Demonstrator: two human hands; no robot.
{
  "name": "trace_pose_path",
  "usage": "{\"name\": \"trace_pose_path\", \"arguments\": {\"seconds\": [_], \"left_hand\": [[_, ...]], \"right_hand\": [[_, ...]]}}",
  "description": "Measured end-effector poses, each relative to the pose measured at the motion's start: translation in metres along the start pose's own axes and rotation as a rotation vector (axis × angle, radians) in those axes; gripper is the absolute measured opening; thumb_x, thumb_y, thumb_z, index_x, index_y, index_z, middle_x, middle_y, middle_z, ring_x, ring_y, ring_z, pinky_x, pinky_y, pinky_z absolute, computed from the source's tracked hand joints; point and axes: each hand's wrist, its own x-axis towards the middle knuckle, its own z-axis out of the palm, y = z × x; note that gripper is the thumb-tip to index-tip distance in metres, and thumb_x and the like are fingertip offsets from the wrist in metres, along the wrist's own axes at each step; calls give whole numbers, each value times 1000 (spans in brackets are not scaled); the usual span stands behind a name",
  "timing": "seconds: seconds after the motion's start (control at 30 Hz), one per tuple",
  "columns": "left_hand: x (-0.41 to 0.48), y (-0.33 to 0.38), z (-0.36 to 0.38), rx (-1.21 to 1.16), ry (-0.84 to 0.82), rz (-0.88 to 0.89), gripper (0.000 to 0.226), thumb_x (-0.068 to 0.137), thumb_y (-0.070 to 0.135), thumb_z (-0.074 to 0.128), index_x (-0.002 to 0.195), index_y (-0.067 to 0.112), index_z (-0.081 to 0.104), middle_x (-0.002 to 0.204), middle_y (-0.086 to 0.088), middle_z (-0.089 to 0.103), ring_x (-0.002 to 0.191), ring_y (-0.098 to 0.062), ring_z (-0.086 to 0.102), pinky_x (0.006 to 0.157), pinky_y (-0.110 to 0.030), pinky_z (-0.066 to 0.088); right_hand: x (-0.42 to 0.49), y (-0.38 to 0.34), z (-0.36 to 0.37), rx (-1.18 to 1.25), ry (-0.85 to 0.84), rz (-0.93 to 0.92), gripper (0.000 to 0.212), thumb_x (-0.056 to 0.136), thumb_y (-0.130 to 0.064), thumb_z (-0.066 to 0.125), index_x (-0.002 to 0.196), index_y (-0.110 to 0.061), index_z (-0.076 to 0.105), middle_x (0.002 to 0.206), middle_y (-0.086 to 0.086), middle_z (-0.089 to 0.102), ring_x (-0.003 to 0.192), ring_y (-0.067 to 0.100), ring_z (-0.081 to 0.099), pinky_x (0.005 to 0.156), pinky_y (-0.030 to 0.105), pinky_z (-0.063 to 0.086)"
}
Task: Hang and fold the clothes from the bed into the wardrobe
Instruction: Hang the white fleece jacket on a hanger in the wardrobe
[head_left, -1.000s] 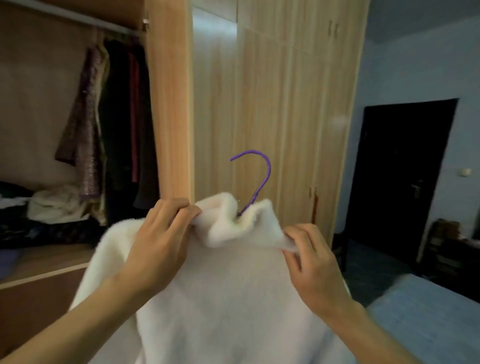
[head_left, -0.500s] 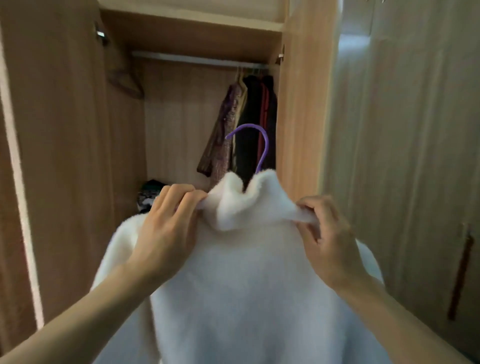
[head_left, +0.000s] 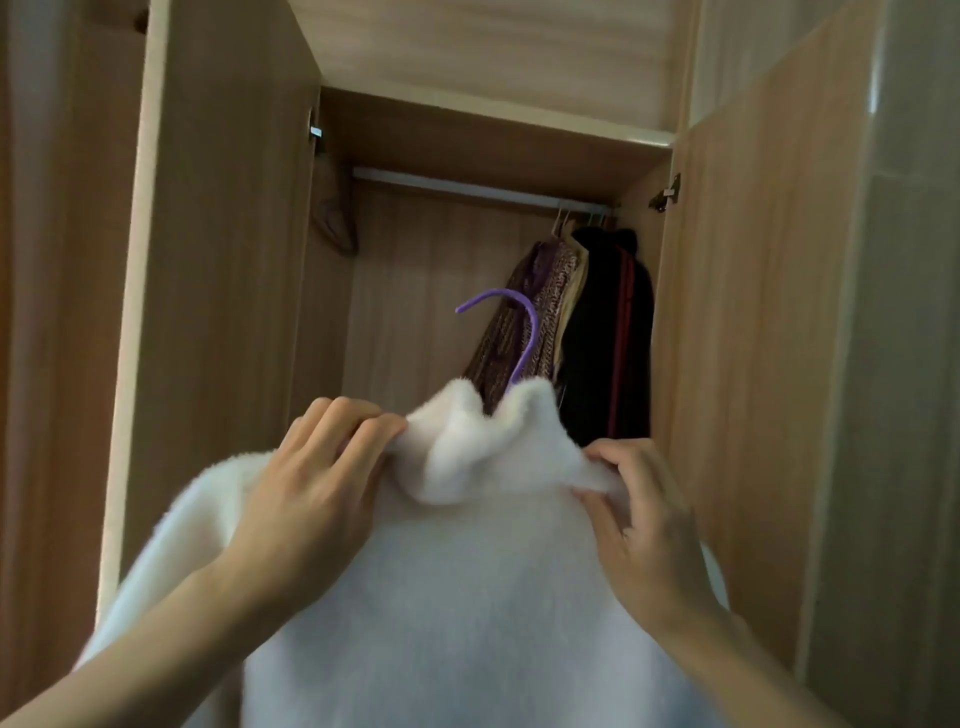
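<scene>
A fluffy white sweater (head_left: 467, 587) hangs on a purple hanger whose hook (head_left: 511, 322) sticks up out of the collar; the rest of the hanger is hidden inside. My left hand (head_left: 311, 499) grips the sweater's left shoulder by the collar. My right hand (head_left: 644, 519) pinches the collar's right side. I hold the sweater up before the open wardrobe (head_left: 228, 312), with the hook below the silver hanging rail (head_left: 467, 187).
Several garments, patterned purple (head_left: 524, 332) and black (head_left: 602, 332), hang at the rail's right end. An empty dark hanger (head_left: 337, 228) hangs at the rail's left end. Open wardrobe doors stand on the left (head_left: 67, 364) and right (head_left: 753, 364).
My view has swung left and upward from the closed doors and bedroom to the open wardrobe's rail. Both hands keep their hold, and the sweater has risen toward the rail.
</scene>
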Motion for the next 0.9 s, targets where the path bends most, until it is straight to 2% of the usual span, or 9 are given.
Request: {"name": "trace_pose_path", "arguments": {"seconds": [0.23,0.47,0.53,0.7,0.9], "left_hand": [[30,-56,57,21,67,-9,19,96,5,52,105,1,68,100,-13,61,82,-32,53,67,-49,47],[74,-97,138,48,149,-2,20,96,6,51,107,-1,66,102,-16,60,87,-37,53,75,-50,47],[89,-109,163,60,174,5,20,96,6,51,108,-2,65,103,-18,59,89,-37,53,76,-50,47],[134,-151,220,103,198,8,25,95,12,48,111,1,64,106,-16,57,93,-36,53,77,-51,48],[174,-206,272,139,226,36,25,95,12,50,116,3,60,109,-16,56,96,-34,50,76,-49,48]], "right_hand": [[39,36,60,-15,92,64,26,85,-5,73,108,-11,61,102,-3,56,92,11,56,81,8,40],[93,107,111,-36,187,-7,26,88,-5,70,111,-10,62,105,1,56,96,17,55,83,11,38],[111,128,125,-44,232,-45,28,87,-4,70,112,-10,61,106,1,55,98,20,55,84,16,40],[166,181,167,-35,267,-72,33,85,0,70,114,-13,61,110,-3,51,103,23,55,87,45,50],[227,227,216,-59,271,-119,33,86,-5,69,114,-19,56,111,-4,49,102,18,52,86,44,51]]}}
